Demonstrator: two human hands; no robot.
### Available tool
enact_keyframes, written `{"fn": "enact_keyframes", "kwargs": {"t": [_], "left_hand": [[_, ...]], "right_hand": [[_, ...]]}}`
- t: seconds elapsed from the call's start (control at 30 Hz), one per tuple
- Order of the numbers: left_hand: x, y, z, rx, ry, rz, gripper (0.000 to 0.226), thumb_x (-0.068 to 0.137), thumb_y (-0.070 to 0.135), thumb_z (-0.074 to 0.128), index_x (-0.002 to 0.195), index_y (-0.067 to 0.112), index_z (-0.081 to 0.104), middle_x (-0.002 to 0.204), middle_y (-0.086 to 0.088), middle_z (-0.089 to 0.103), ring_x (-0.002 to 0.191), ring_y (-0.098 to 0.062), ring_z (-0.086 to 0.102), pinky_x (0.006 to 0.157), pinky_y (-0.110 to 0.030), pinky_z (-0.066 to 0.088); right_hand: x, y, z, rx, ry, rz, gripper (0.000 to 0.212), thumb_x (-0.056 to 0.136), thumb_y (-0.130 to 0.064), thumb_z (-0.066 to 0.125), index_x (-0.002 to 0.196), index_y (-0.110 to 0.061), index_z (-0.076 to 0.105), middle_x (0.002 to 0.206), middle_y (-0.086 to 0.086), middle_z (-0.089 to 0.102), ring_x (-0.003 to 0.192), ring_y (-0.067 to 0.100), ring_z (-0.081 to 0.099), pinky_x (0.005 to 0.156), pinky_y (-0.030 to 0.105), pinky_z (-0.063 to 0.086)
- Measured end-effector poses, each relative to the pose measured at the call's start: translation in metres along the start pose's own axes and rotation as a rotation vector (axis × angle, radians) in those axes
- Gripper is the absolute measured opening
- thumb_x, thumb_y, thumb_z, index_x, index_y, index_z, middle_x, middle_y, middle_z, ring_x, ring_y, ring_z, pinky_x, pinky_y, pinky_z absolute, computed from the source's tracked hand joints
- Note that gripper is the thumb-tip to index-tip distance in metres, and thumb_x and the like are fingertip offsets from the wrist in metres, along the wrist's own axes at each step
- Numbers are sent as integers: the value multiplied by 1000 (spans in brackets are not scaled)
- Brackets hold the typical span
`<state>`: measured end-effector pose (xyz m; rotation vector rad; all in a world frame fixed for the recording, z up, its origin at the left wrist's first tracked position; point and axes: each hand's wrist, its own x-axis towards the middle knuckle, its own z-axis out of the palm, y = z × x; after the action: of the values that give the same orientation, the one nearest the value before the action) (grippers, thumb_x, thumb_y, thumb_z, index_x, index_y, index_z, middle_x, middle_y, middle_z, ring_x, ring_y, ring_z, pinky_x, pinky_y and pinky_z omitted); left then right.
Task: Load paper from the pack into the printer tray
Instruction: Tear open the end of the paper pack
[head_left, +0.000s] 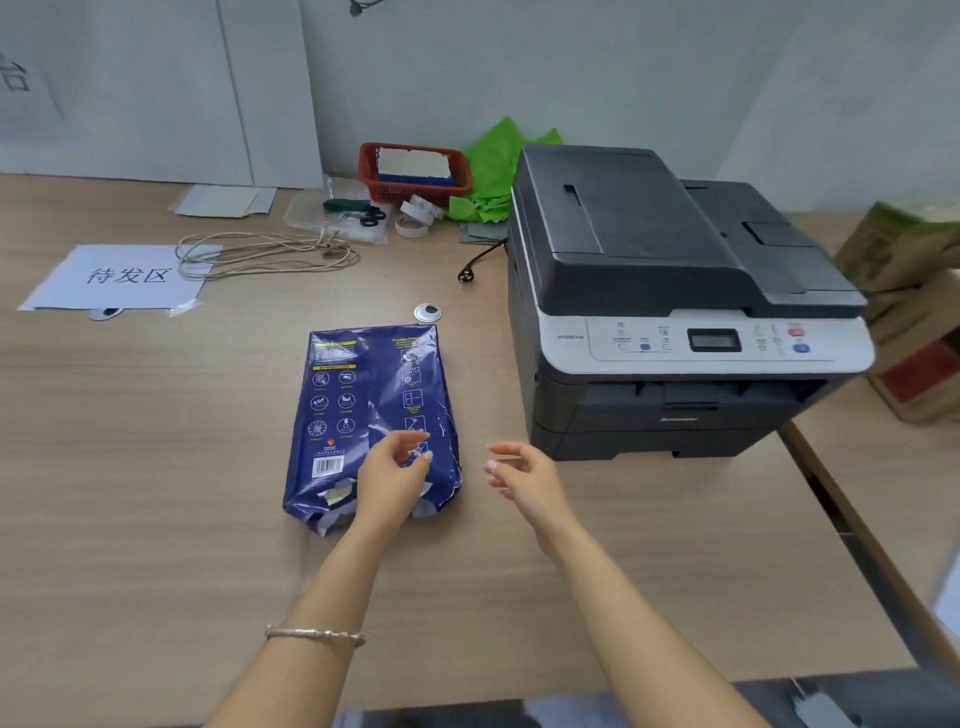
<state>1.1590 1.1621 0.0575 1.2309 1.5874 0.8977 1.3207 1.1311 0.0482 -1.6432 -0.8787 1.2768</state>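
Observation:
A dark blue paper pack (363, 400) lies flat on the wooden table, its torn near end facing me. My left hand (395, 475) hovers over the pack's near right corner, fingers curled and apart, holding nothing. My right hand (524, 475) floats just right of the pack, open and empty, a short way in front of the printer. The black and white printer (670, 306) stands at the right, with its paper tray (649, 441) shut at the bottom front.
A red basket (415, 171), green paper (498, 171), scissors (358, 210) and tape rolls sit at the back. A coiled cord (270, 254) and a printed sign (119, 275) lie at the left. Cardboard boxes (914, 312) stand right of the printer. The table's edge runs along the right.

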Motion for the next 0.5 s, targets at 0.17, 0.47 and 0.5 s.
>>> {"fn": "enact_keyframes", "kwargs": {"t": [0.17, 0.47, 0.5], "left_hand": [[-23, 22, 52, -3, 44, 12, 24, 84, 9, 59, 108, 11, 63, 102, -4, 65, 98, -18, 58, 89, -32, 46], [-65, 49, 131, -82, 65, -50, 25, 87, 14, 58, 111, 14, 62, 105, -4, 63, 95, -17, 58, 80, -27, 43], [-68, 50, 139, -95, 58, -58, 25, 87, 12, 57, 112, 12, 62, 105, -5, 62, 94, -17, 57, 79, -27, 43]], "right_hand": [[-1, -2, -48, 24, -34, -30, 18, 90, -6, 59, 107, -12, 61, 91, 5, 61, 67, 7, 58, 53, 5, 44], [-11, 2, -128, 66, -42, -35, 21, 89, -5, 58, 109, -9, 64, 107, 17, 68, 73, 12, 62, 74, 18, 51], [-13, 4, -134, 80, -35, -32, 20, 89, -4, 58, 107, -10, 64, 104, 16, 68, 74, 12, 63, 78, 23, 51]]}}
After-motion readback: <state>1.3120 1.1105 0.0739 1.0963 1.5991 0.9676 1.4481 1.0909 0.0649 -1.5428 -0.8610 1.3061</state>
